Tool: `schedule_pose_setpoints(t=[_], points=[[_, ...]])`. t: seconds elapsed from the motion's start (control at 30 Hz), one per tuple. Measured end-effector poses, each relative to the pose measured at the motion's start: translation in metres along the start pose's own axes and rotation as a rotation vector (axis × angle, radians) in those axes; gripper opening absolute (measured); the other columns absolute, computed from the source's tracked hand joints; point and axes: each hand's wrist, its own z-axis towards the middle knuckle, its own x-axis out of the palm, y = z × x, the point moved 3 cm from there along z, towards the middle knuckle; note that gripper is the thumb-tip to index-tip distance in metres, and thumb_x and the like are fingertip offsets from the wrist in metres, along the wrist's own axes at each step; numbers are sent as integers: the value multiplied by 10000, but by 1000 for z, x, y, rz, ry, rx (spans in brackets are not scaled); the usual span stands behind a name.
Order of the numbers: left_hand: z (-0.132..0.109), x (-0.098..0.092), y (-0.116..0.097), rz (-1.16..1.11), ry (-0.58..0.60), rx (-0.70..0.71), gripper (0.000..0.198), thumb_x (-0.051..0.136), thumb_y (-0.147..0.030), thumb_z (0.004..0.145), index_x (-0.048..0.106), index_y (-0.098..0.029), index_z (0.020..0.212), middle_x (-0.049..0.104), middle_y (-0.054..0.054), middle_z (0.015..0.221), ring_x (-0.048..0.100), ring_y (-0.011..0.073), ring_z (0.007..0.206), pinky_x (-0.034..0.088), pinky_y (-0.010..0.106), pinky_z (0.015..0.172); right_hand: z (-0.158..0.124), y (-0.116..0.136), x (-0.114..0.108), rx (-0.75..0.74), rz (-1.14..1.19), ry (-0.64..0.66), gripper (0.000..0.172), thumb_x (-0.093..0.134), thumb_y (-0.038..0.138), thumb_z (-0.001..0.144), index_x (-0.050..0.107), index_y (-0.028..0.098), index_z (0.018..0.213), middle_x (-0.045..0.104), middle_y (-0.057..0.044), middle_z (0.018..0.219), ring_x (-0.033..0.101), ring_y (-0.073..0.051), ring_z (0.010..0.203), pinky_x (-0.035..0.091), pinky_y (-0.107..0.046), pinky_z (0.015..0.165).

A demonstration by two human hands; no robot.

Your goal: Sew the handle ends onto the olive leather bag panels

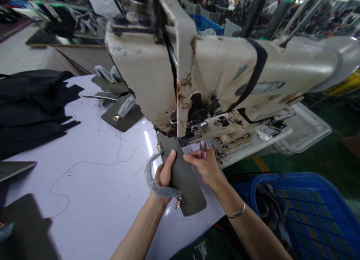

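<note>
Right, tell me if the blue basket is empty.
The blue basket is not empty: dark pieces lie inside, along its left side in the picture. How full, I cannot tell; the frame cuts it off.

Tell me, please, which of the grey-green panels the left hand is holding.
The panel at the sewing machine, its wrapped handle crossing the left hand's wrist; the other panels lie farther left on the table, untouched.

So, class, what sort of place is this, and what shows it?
Likely a sewing workshop: a large sewing machine, a handled panel at it, and dark pieces piled on the white table.
</note>
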Motion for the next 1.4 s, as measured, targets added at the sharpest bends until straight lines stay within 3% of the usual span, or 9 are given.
schedule_pose_setpoints(t=[0.23,0.4,0.57,0.8,1.03,1.3,1.4], points=[[-4,0,-11,37,-36,107,530,909,-460,691,749,-150,1090,777,124,852,776,302,777,661,374,668,-6,5,-4,-124,-294,16,183,808,333,731,809,157,682,704,-29,626,603,-160,571,445,-275,572],[-8,1,-13,34,-69,83,469,828,-528,771,756,-149,1036,778,162,923,775,336,870,668,407,716,-7,3,-1,-89,-112,7,151,846,286,665,792,149,632,687,-30,597,575,-145,550,441,-268,554],[-12,9,-26,69,-121,316,424,856,-420,731,743,-181,1062,770,130,878,758,360,951,655,373,693,-2,5,2,-52,-37,4,133,870,262,628,796,151,632,705,-38,616,586,-143,559,461,-269,563],[-13,19,-42,54,-132,361,501,881,-426,645,708,-167,1038,745,80,848,738,281,761,602,297,603,9,10,7,-88,-10,32,130,875,258,632,782,169,609,715,-30,631,604,-145,581,493,-275,590],[-1,17,-48,40,-69,445,566,874,-444,680,710,-164,1143,764,87,966,730,229,760,597,246,605,18,15,16,-84,6,5,123,869,253,610,788,163,634,729,-39,659,630,-168,607,527,-306,636],[14,18,-59,14,-25,543,420,861,-377,721,719,-180,1063,770,53,995,733,212,845,604,234,735,30,19,24,-109,-63,-32,199,853,285,622,711,156,573,634,0,572,549,-139,552,455,-282,576],[18,14,-60,35,-35,515,442,873,-371,710,713,-190,1080,769,49,959,737,213,821,609,239,703,30,21,25,-113,-127,-43,178,829,288,655,721,156,605,643,0,587,556,-146,559,454,-286,585]])
